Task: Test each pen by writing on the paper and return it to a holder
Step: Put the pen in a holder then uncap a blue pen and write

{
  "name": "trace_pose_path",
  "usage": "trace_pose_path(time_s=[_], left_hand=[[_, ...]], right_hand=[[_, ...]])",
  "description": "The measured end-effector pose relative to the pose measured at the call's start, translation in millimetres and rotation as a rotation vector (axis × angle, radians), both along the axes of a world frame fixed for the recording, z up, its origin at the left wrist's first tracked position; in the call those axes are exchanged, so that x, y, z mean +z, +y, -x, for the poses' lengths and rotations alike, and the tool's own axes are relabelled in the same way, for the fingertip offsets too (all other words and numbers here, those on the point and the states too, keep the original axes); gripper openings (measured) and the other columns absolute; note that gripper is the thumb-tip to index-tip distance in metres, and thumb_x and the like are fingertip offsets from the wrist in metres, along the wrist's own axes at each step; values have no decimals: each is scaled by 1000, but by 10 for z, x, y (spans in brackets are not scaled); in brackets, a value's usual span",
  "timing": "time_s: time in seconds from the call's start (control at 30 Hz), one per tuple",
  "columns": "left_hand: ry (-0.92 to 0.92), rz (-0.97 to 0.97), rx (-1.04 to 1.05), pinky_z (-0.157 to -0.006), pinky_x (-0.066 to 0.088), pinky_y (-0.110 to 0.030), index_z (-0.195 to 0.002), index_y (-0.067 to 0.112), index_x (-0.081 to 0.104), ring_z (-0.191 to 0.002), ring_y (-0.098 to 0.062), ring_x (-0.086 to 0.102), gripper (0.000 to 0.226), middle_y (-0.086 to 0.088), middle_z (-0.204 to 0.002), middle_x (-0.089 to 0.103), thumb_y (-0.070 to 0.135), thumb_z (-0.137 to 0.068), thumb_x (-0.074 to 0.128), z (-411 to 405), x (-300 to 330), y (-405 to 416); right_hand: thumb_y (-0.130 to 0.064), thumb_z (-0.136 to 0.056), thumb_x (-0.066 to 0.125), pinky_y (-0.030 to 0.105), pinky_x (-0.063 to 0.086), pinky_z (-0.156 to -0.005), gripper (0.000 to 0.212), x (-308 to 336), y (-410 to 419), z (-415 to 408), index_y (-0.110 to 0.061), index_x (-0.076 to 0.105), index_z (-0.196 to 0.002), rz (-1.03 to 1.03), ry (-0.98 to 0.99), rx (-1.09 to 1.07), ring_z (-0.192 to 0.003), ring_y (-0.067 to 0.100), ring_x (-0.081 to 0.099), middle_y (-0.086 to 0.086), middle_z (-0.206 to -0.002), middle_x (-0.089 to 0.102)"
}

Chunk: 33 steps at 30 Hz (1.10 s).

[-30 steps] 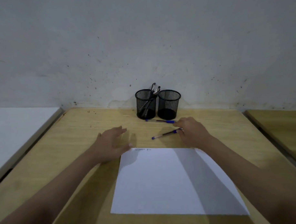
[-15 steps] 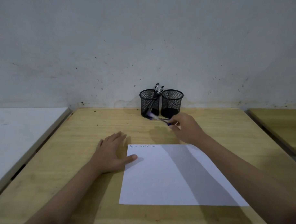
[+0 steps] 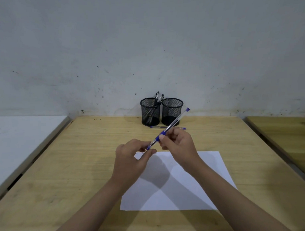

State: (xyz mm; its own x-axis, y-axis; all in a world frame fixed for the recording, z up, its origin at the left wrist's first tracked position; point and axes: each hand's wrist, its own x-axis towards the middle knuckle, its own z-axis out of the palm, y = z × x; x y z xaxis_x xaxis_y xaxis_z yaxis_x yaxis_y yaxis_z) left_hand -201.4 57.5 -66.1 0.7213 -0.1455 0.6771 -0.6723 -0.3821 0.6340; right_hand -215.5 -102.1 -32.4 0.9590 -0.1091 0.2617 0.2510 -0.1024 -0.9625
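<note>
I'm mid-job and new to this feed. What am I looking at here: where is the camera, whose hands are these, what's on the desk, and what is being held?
There is no machine: the single view comes from a camera worn on a person's head, looking down at their bare hands. The right hand grips a blue pen by its barrel above the paper; the left hand pinches its lower tip. On the wooden desk stand two black mesh holders: the left holder has pens in it, the right holder looks empty. Another pen lies before them.
</note>
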Motion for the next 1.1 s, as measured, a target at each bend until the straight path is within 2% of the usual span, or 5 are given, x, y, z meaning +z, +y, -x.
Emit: trace_pose_path(time_s=[0.23,0.57,0.73,0.9,1.1], left_hand=[[-71,27,-13,-64,49,-52,-92,25,69,-70,-8,66,16,9,-78,71,33,-77,69,26,95,12],[-161,-47,-44,-67,49,-38,-84,12,74,-69,-6,64,14,6,-74,72,23,-76,70,-88,437,99],[18,31,163,-70,42,-6,-81,10,73,-70,3,62,9,29,-75,68,3,-75,72,-252,308,582],[150,-45,249,-68,42,-1,-91,9,73,-73,8,61,13,6,-79,70,6,-78,70,-384,57,675],[300,-124,189,-67,41,0,-90,11,73,-73,-1,62,13,7,-79,67,9,-77,71,-739,-22,316]], right_hand=[[-9,-89,62,21,47,-57,8,23,63,42,-11,68,-92,-37,0,8,-57,3,55,2,-68,60],[-4,-88,62,20,46,-55,15,118,221,-2,-14,66,-77,-55,-236,-63,-51,5,52,-7,-62,62],[-6,-94,52,17,45,-48,20,500,-395,-202,-12,61,-77,-601,-236,-352,-43,1,47,-11,-54,59],[-7,-93,56,25,47,-55,13,494,-365,-170,-7,62,-82,-433,-218,-333,-46,6,48,-3,-56,53],[-10,-92,58,29,47,-60,13,298,-232,-144,-10,65,-81,-413,-110,-318,-46,7,48,-11,-50,57]])
